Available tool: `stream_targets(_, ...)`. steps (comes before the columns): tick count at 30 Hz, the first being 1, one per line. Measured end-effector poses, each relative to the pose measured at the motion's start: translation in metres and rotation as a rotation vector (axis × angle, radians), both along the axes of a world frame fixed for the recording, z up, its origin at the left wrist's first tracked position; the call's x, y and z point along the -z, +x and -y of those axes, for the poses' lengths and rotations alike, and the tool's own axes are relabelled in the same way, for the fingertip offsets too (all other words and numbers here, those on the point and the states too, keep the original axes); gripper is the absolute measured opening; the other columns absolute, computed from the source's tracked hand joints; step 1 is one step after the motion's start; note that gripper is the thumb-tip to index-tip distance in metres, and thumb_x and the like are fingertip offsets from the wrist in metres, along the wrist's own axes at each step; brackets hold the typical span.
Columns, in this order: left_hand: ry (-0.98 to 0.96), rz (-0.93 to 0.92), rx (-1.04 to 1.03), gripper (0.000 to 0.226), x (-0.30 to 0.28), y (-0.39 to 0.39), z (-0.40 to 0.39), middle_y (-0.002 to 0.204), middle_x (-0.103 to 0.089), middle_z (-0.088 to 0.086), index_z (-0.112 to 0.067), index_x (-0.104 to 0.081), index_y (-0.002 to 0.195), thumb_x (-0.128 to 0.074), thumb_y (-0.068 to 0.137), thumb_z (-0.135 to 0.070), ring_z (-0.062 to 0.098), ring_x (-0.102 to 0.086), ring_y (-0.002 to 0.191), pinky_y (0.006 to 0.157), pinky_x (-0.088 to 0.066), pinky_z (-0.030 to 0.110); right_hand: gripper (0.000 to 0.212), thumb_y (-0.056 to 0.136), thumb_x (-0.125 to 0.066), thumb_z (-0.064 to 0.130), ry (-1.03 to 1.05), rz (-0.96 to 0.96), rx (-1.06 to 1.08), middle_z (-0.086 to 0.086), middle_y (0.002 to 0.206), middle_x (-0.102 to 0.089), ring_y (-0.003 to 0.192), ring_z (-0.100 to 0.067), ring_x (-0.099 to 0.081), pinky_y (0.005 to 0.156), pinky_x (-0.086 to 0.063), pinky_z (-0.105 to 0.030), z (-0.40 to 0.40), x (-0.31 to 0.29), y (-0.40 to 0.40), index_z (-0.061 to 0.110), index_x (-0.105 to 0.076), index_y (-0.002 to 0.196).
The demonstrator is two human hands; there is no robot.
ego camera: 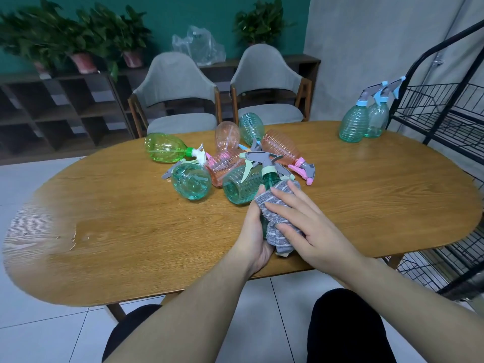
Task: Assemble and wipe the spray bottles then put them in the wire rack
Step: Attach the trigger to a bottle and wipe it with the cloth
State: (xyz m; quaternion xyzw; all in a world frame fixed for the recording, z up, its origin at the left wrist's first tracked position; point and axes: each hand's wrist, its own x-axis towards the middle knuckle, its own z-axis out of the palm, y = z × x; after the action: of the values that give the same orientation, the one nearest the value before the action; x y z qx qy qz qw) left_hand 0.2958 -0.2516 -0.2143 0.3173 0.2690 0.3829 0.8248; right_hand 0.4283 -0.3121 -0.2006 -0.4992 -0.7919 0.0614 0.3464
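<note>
Left hand (255,233) grasping teal bottle (269,179); right hand (303,224) fingers flat, pressing grey cloth (277,203) against it.

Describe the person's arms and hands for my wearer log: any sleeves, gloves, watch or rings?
Both forearms are bare as far as the picture shows, with no sleeves in view. The left hand and right hand wear no gloves. No watch, bracelet or ring shows on the visible wrists and fingers. Fingernails look short and unpainted.

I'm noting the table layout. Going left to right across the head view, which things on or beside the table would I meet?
Light green bottle → left hand → grey cloth → right hand → two upright bottles → wire rack.
</note>
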Motion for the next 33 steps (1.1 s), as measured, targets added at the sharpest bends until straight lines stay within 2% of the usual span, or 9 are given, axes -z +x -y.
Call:
stream_targets(3,0.027,-0.016,-0.061,0.054,0.005,0.002,-0.001,0.139,-0.061,0.023,-0.012,-0.06,0.14,-0.053,0.099,-0.047,0.034,-0.065,0.118,0.091,-0.058,0.045,0.039,0.104,-0.04,0.035,-0.053,-0.13,0.073,0.026,0.158,-0.026,0.152,-0.006,-0.008,0.121,-0.016,-0.032,-0.003,0.0,-0.007,0.037,-0.047,0.142)
stream_targets(7,0.032,0.048,-0.093,0.049,0.003,0.001,0.001,0.132,-0.068,0.016,-0.014,-0.061,0.138,-0.053,0.099,-0.043,0.027,-0.067,0.117,0.096,-0.056,0.041,0.035,0.105,-0.041,0.032,-0.111,-0.234,0.142,0.024,0.155,-0.031,0.149,0.001,-0.012,0.121,-0.014,-0.028,-0.013,-0.012,-0.016,0.039,-0.051,0.138)
stream_targets(13,0.066,0.058,-0.013,0.047,-0.002,0.0,0.005,0.132,-0.069,0.011,-0.022,-0.066,0.131,-0.049,0.098,-0.05,0.03,-0.065,0.122,0.108,-0.046,0.058,0.034,0.106,-0.041,0.028,-0.217,-0.463,0.252,0.02,0.153,-0.037,0.135,0.016,-0.025,0.099,-0.013,0.008,-0.031,-0.041,-0.016,0.037,-0.052,0.137)
stream_targets(15,0.045,0.083,-0.008,0.045,-0.002,0.0,0.005,0.133,-0.069,0.011,-0.022,-0.066,0.131,-0.046,0.101,-0.049,0.031,-0.064,0.124,0.11,-0.044,0.059,0.038,0.105,-0.042,0.031,-0.237,-0.433,0.268,0.019,0.156,-0.033,0.135,0.016,-0.022,0.1,-0.012,0.007,-0.034,-0.04,-0.016,0.035,-0.049,0.142)
stream_targets(20,-0.01,0.101,-0.033,0.046,-0.003,-0.001,0.004,0.132,-0.069,0.012,-0.019,-0.063,0.136,-0.042,0.105,-0.046,0.031,-0.064,0.125,0.112,-0.042,0.057,0.052,0.103,-0.037,0.042,-0.26,-0.069,0.251,0.02,0.164,-0.008,0.15,-0.001,-0.008,0.121,-0.014,-0.03,-0.029,-0.03,-0.019,0.041,-0.024,0.154)
stream_targets(24,-0.036,0.11,-0.104,0.047,-0.001,-0.001,0.003,0.128,-0.071,0.013,-0.015,-0.063,0.137,-0.042,0.106,-0.044,0.028,-0.069,0.116,0.102,-0.053,0.046,0.053,0.102,-0.035,0.042,-0.104,0.094,0.166,0.007,0.165,-0.016,0.152,-0.013,-0.008,0.123,-0.016,-0.039,-0.015,-0.022,-0.019,0.03,-0.032,0.153)
stream_targets(26,-0.023,0.093,-0.099,0.044,-0.002,0.0,0.005,0.122,-0.074,0.01,-0.02,-0.066,0.131,-0.039,0.107,-0.046,0.026,-0.072,0.111,0.093,-0.058,0.044,0.054,0.101,-0.033,0.043,-0.046,0.136,0.137,0.005,0.164,-0.019,0.153,-0.016,-0.008,0.123,-0.018,-0.04,-0.009,-0.014,-0.014,0.026,-0.035,0.152)
stream_targets(30,-0.015,0.092,-0.093,0.047,-0.001,0.001,0.006,0.105,-0.079,0.004,-0.027,-0.082,0.098,-0.04,0.106,-0.047,0.025,-0.075,0.099,0.099,-0.053,0.053,0.053,0.103,-0.033,0.046,0.002,0.19,0.087,0.009,0.165,-0.012,0.154,-0.016,-0.001,0.122,-0.015,-0.035,-0.001,-0.005,-0.003,0.03,-0.03,0.154)
stream_targets(33,-0.038,0.079,-0.128,0.047,-0.003,0.0,0.007,0.121,-0.075,0.01,-0.023,-0.076,0.12,-0.045,0.102,-0.054,0.032,-0.071,0.111,0.079,-0.061,0.046,0.05,0.105,-0.032,0.046,0.011,0.162,0.052,0.013,0.165,-0.012,0.154,-0.016,0.0,0.121,-0.011,-0.026,0.005,0.001,-0.002,0.031,-0.031,0.153)
